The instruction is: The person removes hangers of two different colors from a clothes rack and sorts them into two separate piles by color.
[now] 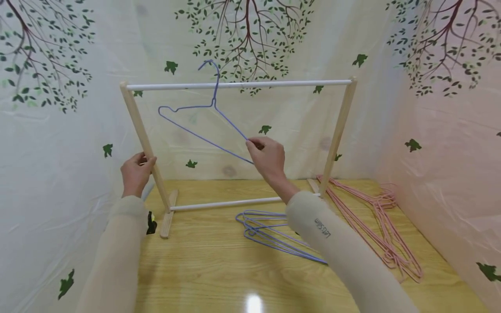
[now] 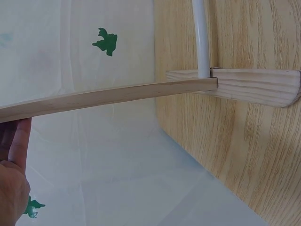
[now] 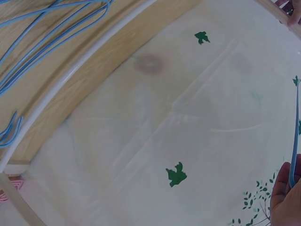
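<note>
A blue wire hanger (image 1: 195, 134) is pinched at its right shoulder by my right hand (image 1: 268, 158). Its hook rises above the white top rod (image 1: 282, 84) of a wooden clothes rack, and its neck crosses in front of the rod; whether they touch I cannot tell. My left hand (image 1: 136, 174) grips the rack's left wooden post (image 1: 138, 119) partway up, thumb on the near side. In the left wrist view, fingers (image 2: 19, 143) lie against that post. The right wrist view catches only a piece of the held hanger (image 3: 295, 155) at its edge.
On the wooden table (image 1: 219, 269), several blue hangers (image 1: 274, 234) lie before the rack's lower rod (image 1: 227, 203). Several pink hangers (image 1: 381, 217) lie at the right, by the right post (image 1: 338, 134). A small black object (image 1: 151, 223) sits beside the left foot (image 1: 169, 221).
</note>
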Action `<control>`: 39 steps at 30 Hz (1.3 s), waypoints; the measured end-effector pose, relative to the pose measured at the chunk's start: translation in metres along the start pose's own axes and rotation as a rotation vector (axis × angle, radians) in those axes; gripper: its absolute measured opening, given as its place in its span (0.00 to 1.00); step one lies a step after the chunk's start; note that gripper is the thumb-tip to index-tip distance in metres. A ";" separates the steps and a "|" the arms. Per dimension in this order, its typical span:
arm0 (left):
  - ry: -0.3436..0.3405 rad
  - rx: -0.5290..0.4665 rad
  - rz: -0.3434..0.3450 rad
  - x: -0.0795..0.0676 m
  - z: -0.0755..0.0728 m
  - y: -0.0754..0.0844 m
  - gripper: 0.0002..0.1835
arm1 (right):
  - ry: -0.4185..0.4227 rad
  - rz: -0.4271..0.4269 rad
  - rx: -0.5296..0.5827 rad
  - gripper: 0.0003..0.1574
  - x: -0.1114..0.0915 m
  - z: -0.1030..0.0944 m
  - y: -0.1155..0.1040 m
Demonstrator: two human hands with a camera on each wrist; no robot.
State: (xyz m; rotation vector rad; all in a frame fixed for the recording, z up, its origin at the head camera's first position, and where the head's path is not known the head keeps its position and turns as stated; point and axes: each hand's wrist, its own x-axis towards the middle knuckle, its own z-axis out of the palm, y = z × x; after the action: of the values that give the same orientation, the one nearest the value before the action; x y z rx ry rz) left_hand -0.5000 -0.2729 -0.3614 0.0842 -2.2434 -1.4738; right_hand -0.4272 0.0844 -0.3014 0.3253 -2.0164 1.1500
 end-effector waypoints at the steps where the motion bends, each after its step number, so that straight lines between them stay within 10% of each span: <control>1: 0.000 0.002 -0.005 0.000 0.000 0.001 0.27 | 0.007 0.001 0.009 0.09 0.000 -0.003 0.001; 24: 0.030 0.020 0.009 0.002 -0.001 -0.002 0.26 | 0.091 0.101 0.079 0.11 -0.017 -0.094 0.061; 39: 0.005 0.005 0.018 0.000 0.000 -0.004 0.27 | -0.050 0.294 -0.003 0.18 -0.082 -0.160 0.114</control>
State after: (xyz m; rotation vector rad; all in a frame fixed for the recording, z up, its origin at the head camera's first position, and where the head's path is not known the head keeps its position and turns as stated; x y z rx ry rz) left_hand -0.5006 -0.2746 -0.3645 0.0696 -2.2380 -1.4572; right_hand -0.3556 0.2661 -0.3851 0.0558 -2.1601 1.3279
